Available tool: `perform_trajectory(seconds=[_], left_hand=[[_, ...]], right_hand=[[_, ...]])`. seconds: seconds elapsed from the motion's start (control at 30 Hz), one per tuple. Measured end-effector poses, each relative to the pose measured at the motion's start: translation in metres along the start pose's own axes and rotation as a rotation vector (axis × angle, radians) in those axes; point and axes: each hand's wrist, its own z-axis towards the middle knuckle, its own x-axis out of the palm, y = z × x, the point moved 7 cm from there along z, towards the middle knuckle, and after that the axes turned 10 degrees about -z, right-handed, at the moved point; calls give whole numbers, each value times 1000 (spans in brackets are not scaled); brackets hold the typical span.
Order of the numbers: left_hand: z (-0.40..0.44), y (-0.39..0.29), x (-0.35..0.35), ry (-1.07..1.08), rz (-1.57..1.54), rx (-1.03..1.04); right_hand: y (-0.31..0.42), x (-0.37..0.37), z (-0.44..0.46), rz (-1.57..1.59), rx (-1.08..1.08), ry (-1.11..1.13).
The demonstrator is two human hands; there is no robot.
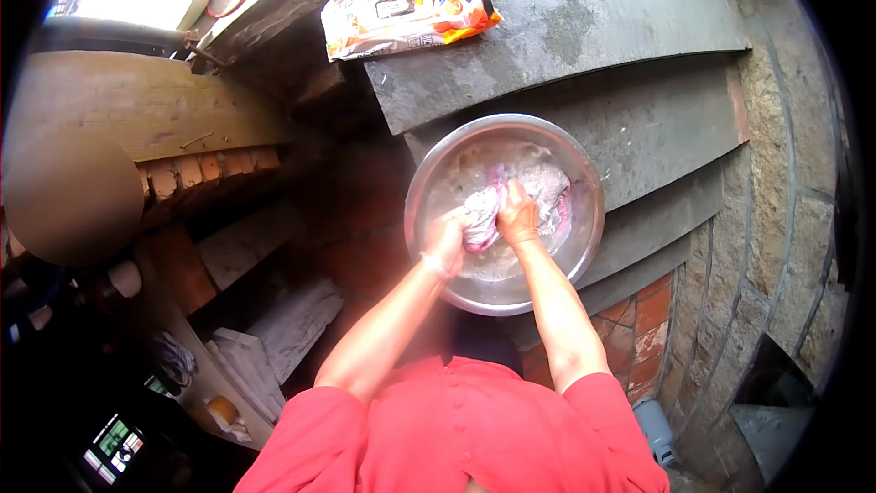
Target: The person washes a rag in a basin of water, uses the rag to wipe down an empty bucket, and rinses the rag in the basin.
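The pale cloth with pink edges (pixel 550 194) is inside the big metal bowl (pixel 595 219), with the left hand (pixel 443 242) curled round a bunch of it near the bowl's left side and the right hand (pixel 518 215) pinching it close by, though some fingertips are hidden. It looks soft, floppy and wet, so I think it will be a bit heavy and slippery but not easy to break. The thick bunched part in the bowl's middle looks best to grab, with a whole hand round it.
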Motion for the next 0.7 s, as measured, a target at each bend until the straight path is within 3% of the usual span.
perform_trajectory(seconds=[0.07, 0.13, 0.17, 0.2, 0.3, 0.33, 0.37, 0.4, 0.47, 0.53, 0.57, 0.7], left_hand=[[1, -5, -6, 56, 57, 67], [-6, -9, -17, -159, 134, -13], [-11, -13, -17, -261, 169, -52], [-4, -6, -17, -229, 114, -96], [26, 18, -20, 15, -72, -216], [41, 28, -19, 199, -405, -282], [49, 22, -16, 173, -460, -194], [56, 24, -16, 315, -496, -178], [52, 19, -15, 288, -421, -130], [29, 12, -13, -50, -196, -64], [8, -2, 2, -101, -69, -32], [-1, -8, 5, 62, -89, 82]], right_hand=[[-19, -1, 5, -36, 119, -25], [-29, -7, 6, 46, 258, -103], [-25, -11, 4, 260, 271, -164], [-20, -12, -2, 472, 277, -221], [60, -41, -38, 706, 78, 52], [86, -57, -55, 694, -44, 86], [106, -71, -69, 660, -147, 73], [119, -81, -77, 628, -223, 32], [117, -81, -72, 511, -267, -113], [84, -55, -41, 399, -209, -180], [65, -42, -28, 325, -178, -163], [1, -5, 2, -8, -94, -146]])
